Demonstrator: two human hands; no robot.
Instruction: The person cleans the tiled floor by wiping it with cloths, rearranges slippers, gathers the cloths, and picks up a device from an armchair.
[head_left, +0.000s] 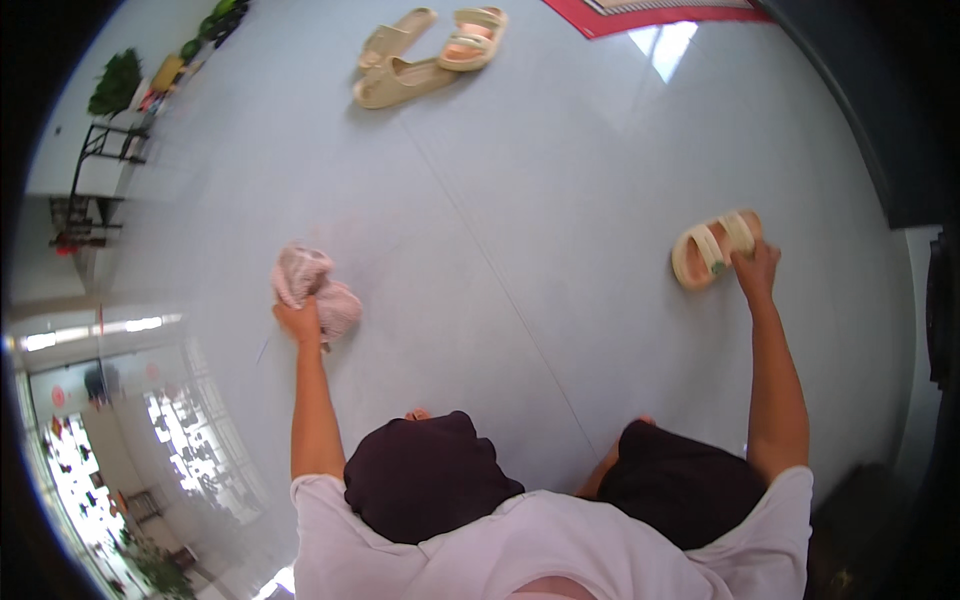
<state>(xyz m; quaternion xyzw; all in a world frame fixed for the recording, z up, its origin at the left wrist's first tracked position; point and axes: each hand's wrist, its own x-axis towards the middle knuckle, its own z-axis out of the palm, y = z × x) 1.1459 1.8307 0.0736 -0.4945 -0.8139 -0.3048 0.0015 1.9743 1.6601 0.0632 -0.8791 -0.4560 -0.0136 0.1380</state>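
My left hand (300, 319) grips a pair of pale pink fabric slippers or a similar soft bundle (319, 289) just above the tiled floor; its exact kind is unclear. Over on the right, my right hand (756, 266) pinches the side of a cream two-strap sandal (709, 244) with a peach insole and a small green mark on one strap. Both arms are stretched wide apart. Whether the sandal touches the floor cannot be told.
Beige slide slippers (409, 81) lie on the glossy floor (480, 172) at the far side, with another cream two-strap sandal (472, 39) against them. A red-bordered mat (592, 22) lies at the top right, near a dark furniture edge (862, 120). Potted greenery (116, 82) stands far left.
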